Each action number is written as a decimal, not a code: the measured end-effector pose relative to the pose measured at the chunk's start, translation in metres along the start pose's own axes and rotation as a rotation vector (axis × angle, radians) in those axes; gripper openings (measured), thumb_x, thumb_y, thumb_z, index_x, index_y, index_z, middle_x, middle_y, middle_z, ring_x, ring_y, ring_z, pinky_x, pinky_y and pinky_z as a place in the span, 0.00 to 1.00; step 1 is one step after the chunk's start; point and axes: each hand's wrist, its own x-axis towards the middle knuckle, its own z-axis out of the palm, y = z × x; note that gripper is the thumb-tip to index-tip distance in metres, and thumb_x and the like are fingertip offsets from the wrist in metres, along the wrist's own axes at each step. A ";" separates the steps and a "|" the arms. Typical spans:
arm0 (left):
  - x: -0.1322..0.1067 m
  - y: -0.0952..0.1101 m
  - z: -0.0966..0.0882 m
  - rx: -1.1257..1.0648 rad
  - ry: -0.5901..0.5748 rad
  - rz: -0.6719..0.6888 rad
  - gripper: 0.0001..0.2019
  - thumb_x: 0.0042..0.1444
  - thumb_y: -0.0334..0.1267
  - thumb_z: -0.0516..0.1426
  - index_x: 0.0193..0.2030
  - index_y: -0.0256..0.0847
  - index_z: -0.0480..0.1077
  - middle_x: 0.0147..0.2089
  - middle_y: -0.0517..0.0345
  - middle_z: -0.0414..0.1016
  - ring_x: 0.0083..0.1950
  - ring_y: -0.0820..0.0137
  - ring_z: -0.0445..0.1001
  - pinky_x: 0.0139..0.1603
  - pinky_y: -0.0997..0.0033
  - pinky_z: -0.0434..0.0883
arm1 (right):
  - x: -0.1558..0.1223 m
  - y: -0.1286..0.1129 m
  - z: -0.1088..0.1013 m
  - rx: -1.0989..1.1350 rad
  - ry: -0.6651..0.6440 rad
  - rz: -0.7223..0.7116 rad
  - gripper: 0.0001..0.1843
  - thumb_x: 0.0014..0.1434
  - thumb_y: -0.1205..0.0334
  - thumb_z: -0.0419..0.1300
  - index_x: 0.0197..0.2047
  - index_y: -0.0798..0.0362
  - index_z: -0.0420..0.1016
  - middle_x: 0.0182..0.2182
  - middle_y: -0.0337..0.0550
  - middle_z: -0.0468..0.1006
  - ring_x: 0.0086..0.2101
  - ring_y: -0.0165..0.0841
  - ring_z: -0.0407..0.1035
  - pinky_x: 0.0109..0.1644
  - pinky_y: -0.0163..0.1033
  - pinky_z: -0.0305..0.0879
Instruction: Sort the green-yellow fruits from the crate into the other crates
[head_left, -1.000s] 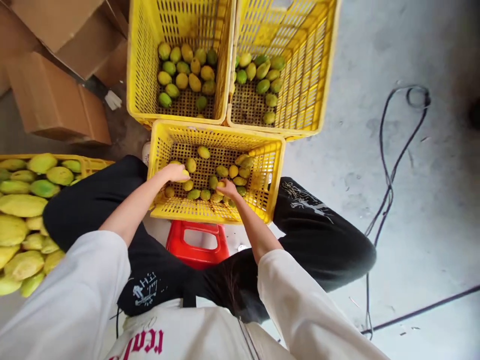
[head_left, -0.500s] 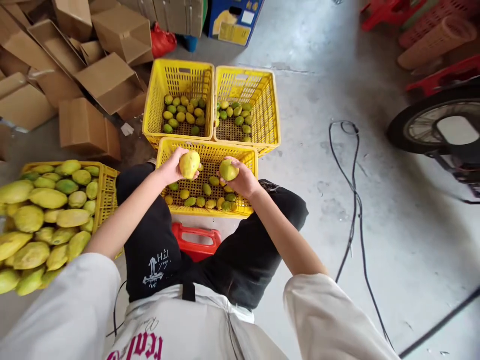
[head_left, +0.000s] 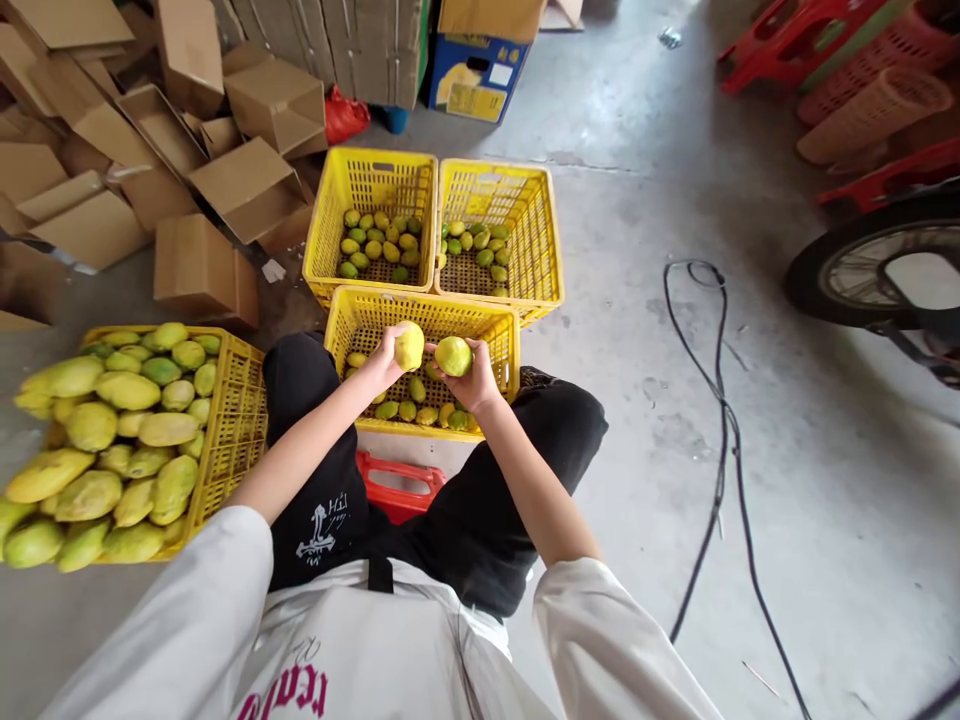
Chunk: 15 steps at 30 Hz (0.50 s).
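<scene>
My left hand [head_left: 384, 362] is closed round a yellow mango [head_left: 409, 346]. My right hand [head_left: 474, 385] grips a yellow-green mango [head_left: 453, 356]. Both fruits are held up close together above the near yellow crate [head_left: 427, 306], which stands between my knees and has several small mangoes on its floor. Two more yellow crates stand behind it: the far left crate [head_left: 371, 180] and the far right crate [head_left: 499, 185], each with several green and yellow mangoes.
A heaped yellow crate of large mangoes [head_left: 225, 440] stands at my left. A red stool [head_left: 396, 487] is under me. Cardboard boxes [head_left: 202, 270] lie at the back left. A black cable [head_left: 720, 420] runs across the floor at right, beside a wheel [head_left: 870, 265].
Both hands came up out of the near crate, each with a mango, then drew the two fruits close together. The camera tilted up and shows more of the room.
</scene>
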 end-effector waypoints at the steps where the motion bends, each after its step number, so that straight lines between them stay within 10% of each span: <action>1: 0.001 0.001 0.001 -0.016 -0.024 -0.013 0.20 0.78 0.47 0.41 0.52 0.44 0.73 0.44 0.51 0.81 0.53 0.61 0.82 0.57 0.53 0.82 | 0.002 0.002 0.000 0.029 0.007 -0.002 0.27 0.62 0.33 0.50 0.46 0.48 0.67 0.44 0.55 0.82 0.44 0.49 0.78 0.46 0.53 0.81; 10: 0.007 0.008 0.015 -0.442 0.046 -0.194 0.17 0.75 0.43 0.50 0.40 0.39 0.75 0.33 0.53 0.80 0.32 0.70 0.80 0.35 0.71 0.79 | 0.009 0.005 -0.002 0.432 0.157 -0.017 0.19 0.55 0.48 0.74 0.42 0.46 0.74 0.31 0.37 0.80 0.31 0.34 0.79 0.35 0.38 0.83; 15: 0.007 0.008 0.019 -0.373 0.087 -0.141 0.06 0.66 0.33 0.65 0.38 0.40 0.72 0.32 0.60 0.81 0.29 0.74 0.79 0.32 0.76 0.75 | 0.016 0.009 0.000 0.443 0.172 -0.016 0.13 0.58 0.51 0.71 0.38 0.47 0.73 0.31 0.37 0.82 0.34 0.34 0.80 0.33 0.35 0.80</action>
